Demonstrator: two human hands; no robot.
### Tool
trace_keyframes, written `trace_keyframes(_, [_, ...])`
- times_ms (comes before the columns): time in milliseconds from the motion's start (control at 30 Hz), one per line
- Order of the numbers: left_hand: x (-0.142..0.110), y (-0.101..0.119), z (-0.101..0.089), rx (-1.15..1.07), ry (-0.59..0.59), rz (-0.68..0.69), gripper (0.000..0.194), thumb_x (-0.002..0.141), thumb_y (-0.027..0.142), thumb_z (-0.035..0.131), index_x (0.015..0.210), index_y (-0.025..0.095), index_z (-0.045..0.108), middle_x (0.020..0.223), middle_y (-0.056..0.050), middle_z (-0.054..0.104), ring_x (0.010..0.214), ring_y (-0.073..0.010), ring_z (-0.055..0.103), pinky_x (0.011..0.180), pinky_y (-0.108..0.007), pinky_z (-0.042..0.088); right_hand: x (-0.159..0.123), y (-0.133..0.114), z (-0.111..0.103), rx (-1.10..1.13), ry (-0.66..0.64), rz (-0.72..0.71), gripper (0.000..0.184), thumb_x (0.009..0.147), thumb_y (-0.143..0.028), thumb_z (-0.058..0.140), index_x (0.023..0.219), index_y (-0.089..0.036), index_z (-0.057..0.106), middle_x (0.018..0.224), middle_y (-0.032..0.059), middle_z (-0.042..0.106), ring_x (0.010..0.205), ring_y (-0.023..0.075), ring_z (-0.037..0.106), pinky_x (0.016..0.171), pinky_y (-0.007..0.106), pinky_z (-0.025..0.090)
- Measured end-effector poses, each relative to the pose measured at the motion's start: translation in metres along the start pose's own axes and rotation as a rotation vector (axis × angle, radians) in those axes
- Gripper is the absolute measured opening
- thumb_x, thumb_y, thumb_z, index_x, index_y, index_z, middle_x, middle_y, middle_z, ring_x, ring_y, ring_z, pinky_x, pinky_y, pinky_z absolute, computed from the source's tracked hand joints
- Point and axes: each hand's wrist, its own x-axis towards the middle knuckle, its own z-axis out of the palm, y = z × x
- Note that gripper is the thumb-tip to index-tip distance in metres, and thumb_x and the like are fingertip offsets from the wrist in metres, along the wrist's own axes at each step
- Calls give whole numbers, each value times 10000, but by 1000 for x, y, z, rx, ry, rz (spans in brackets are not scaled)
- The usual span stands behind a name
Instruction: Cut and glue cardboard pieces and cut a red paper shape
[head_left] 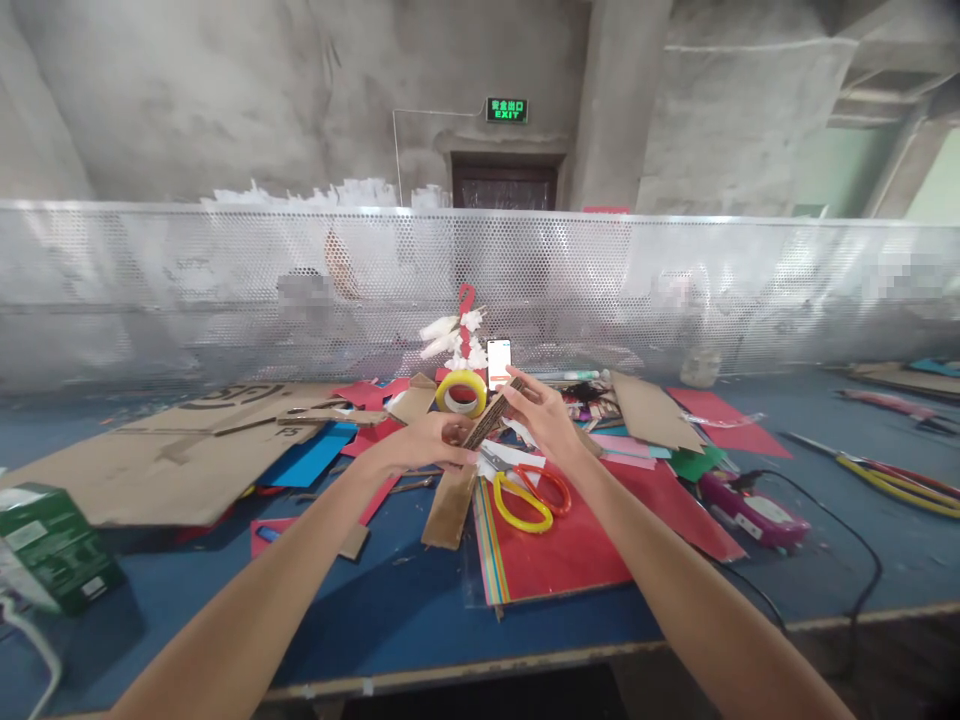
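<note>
Between my two hands is a narrow piece of corrugated cardboard (491, 415), tilted with its layered edge showing. My left hand (427, 442) grips its lower left end, and my right hand (549, 415) pinches the upper right end. Just below lie scissors (523, 502) with one yellow and one red handle, resting on a stack of coloured paper (570, 555) with a red sheet on top. A roll of yellow tape (461, 380) stands behind my left hand. Under the hands, a brown cardboard strip (448, 508) lies on the blue table.
Behind the tape stands a red hook-shaped piece with white flowers (466, 335), beside a lit phone (499, 362). Large flat cardboard (150, 460) and a green box (56, 545) are left. A magenta device (757, 515) with a black cable and pliers (892, 480) are right.
</note>
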Motion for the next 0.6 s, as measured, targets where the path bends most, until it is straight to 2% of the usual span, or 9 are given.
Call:
trace_keyframes(100, [-1, 3, 1, -6, 21, -28, 540, 716, 384, 866, 1199, 200, 711, 1141, -99, 689, 906, -199, 669, 781, -342, 566, -2, 4, 1, -45, -26, 1, 847, 688, -439, 897, 1455, -256, 589, 887, -4, 747, 803, 180, 703, 796, 350, 604])
trace_keyframes(167, [-1, 5, 2, -15, 28, -38, 548, 702, 380, 873, 1191, 196, 708, 1137, -95, 686, 895, -196, 668, 784, -347, 566, -2, 5, 1, -74, -31, 2, 873, 697, -445, 889, 1483, -262, 557, 857, -11, 741, 789, 185, 708, 795, 363, 612])
trace_keyframes(300, [1, 2, 2, -33, 6, -35, 550, 691, 392, 880, 1155, 174, 679, 1086, -88, 684, 886, -196, 667, 771, -335, 560, -1, 5, -1, -94, -20, -5, 808, 687, -456, 890, 1415, -237, 617, 818, -10, 735, 776, 192, 712, 785, 362, 617])
trace_keyframes(433, [4, -6, 3, -79, 15, 8, 672, 672, 375, 899, 1221, 218, 544, 1036, -68, 670, 890, -209, 665, 740, -328, 552, 0, 4, -3, -82, -19, -14, 712, 670, -430, 901, 1313, -224, 674, 834, -3, 737, 766, 190, 705, 763, 353, 619])
trace_keyframes(500, [5, -10, 4, -73, 19, 71, 610, 695, 378, 887, 1147, 230, 505, 998, -45, 650, 860, -188, 646, 725, -303, 534, 1, 4, -5, -87, -21, -25, 679, 674, -418, 902, 1286, -220, 685, 841, -2, 735, 754, 182, 697, 761, 349, 616])
trace_keyframes(600, [6, -14, 4, 5, -2, 148, 459, 749, 429, 846, 932, 215, 484, 933, -14, 591, 806, -152, 598, 710, -273, 516, 1, 2, -7, -120, -6, -24, 668, 670, -428, 904, 1272, -225, 694, 829, -4, 729, 743, 181, 691, 752, 347, 614])
